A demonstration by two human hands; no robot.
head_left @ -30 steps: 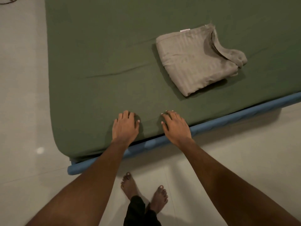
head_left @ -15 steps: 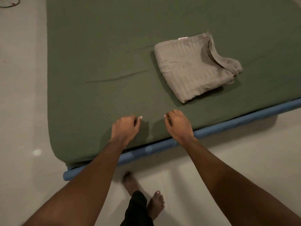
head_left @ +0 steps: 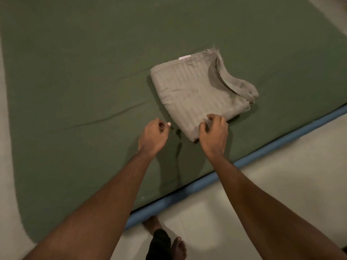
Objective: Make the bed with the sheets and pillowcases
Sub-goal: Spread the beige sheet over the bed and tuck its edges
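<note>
Change: half a second back the left hand (head_left: 153, 136) and right hand (head_left: 214, 136) were curled at the near edge of the bed (head_left: 262, 151). Now both are further in, at the folded sheet (head_left: 193, 91), which lies where it lay and is turned the same way.
Left hand: it is over the green sheet (head_left: 84, 81), just left of the folded sheet's near corner and apart from it. The fingers are loosely curled under, the thumb is out, and nothing is in it.
Right hand: it is over the folded sheet's near corner, fingers bent and spread like a claw, tips on or just above the cloth (whether any cloth is gripped, I cannot tell).
On the bed: the green sheet is spread over the whole top, with a long shallow crease left of the folded sheet. The grey-beige striped folded sheet lies on top of it.
Folded sheet, place: close to the bed's near edge, well away from the near-left corner.
Folded sheet, lie: it is flat and roughly rectangular, its near side about parallel to the bed's near edge. The long axis runs across the bed, away from that edge, though only slightly longer. A white tag (head_left: 185, 57) sits on the far side, and a loose fold bulges at the right end.
Bed edge: a blue base shows as a strip under the green sheet.
Floor (head_left: 291, 184): pale, with two bare feet (head_left: 179, 248) by the near edge, between the forearms.
</note>
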